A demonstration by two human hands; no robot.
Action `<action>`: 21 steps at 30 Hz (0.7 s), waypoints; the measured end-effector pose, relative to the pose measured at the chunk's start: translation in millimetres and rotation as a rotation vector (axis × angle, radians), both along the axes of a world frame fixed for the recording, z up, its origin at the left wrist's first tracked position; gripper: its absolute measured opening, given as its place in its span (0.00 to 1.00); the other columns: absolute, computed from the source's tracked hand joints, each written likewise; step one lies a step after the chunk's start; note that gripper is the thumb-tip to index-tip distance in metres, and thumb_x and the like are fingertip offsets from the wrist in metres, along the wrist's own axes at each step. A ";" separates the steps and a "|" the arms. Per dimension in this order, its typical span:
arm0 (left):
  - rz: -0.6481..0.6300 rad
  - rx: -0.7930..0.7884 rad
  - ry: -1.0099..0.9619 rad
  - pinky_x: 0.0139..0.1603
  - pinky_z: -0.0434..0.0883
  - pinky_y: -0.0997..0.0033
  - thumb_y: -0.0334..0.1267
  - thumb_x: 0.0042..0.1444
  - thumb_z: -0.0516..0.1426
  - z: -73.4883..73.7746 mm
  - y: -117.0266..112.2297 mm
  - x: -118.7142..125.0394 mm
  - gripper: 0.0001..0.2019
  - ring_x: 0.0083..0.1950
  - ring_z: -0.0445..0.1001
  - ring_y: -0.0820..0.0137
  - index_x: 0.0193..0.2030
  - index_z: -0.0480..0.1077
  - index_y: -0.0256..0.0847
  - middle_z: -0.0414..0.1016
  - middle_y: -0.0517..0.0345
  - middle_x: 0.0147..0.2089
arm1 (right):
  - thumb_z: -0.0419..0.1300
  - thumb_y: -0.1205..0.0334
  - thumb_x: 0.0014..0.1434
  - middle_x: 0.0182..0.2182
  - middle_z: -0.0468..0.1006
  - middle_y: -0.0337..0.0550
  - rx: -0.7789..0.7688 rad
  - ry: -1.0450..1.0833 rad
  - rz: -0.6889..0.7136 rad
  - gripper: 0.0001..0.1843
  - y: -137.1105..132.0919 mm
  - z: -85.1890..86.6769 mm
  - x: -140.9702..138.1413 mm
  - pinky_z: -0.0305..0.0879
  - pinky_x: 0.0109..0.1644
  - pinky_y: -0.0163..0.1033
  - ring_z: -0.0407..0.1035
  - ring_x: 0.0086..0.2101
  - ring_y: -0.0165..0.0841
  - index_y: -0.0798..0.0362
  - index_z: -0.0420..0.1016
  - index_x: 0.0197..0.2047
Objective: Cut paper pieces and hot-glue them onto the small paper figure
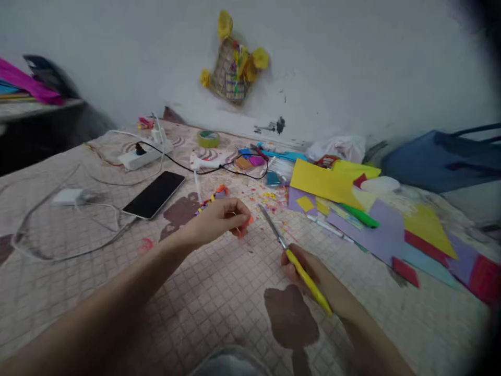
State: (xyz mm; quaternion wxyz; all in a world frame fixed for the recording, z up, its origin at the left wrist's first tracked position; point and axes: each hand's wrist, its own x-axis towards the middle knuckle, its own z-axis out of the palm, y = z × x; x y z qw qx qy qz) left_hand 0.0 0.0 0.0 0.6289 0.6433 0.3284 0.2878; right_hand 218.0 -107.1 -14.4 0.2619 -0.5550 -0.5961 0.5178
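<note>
My left hand [219, 222] is closed in a pinch on a small orange-red paper scrap [246, 223] just above the patterned cloth. My right hand [309, 274] grips yellow-handled scissors [291, 250], whose metal blades point up and left toward the scrap. Tiny coloured paper clippings [270, 197] lie scattered beyond both hands. A black phone [154, 194] lies face up to the left of my left hand.
Sheets of yellow, purple, red and blue paper [376, 219] spread across the right. A white power strip [143, 155] with cables, a glue gun [203, 163] and a green tape roll [208, 138] sit farther back. A blue bag [442, 159] rests at the right, a paper-flower craft [235, 68] on the wall.
</note>
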 end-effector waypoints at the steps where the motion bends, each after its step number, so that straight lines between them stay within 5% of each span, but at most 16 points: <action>1: 0.007 -0.009 -0.012 0.29 0.69 0.79 0.34 0.53 0.57 0.2 -0.1 1.0 0.06 0.26 0.70 0.79 0.31 0.65 0.33 0.70 0.61 0.25 | 0.47 0.54 0.60 0.17 0.58 0.31 0.001 -0.013 0.020 0.12 -0.3 0.1 -1.1 0.48 0.21 0.31 0.51 0.19 0.25 0.53 0.59 0.30; 8: 0.105 -0.118 -0.113 0.41 0.72 0.69 0.33 0.50 0.59 1.9 -3.7 4.8 0.07 0.36 0.76 0.72 0.34 0.64 0.34 0.73 0.58 0.32 | 0.52 0.52 0.56 0.21 0.62 0.35 0.077 -0.194 0.045 0.13 -4.0 8.6 -12.0 0.54 0.23 0.32 0.55 0.21 0.26 0.52 0.58 0.27; 21: 0.195 -0.045 -0.233 0.37 0.74 0.68 0.31 0.51 0.59 1.4 -9.8 11.6 0.13 0.31 0.76 0.72 0.42 0.60 0.36 0.72 0.61 0.29 | 0.48 0.50 0.58 0.21 0.62 0.35 0.097 -0.248 0.004 0.15 -8.8 2.8 -14.6 0.55 0.21 0.31 0.57 0.20 0.26 0.52 0.59 0.28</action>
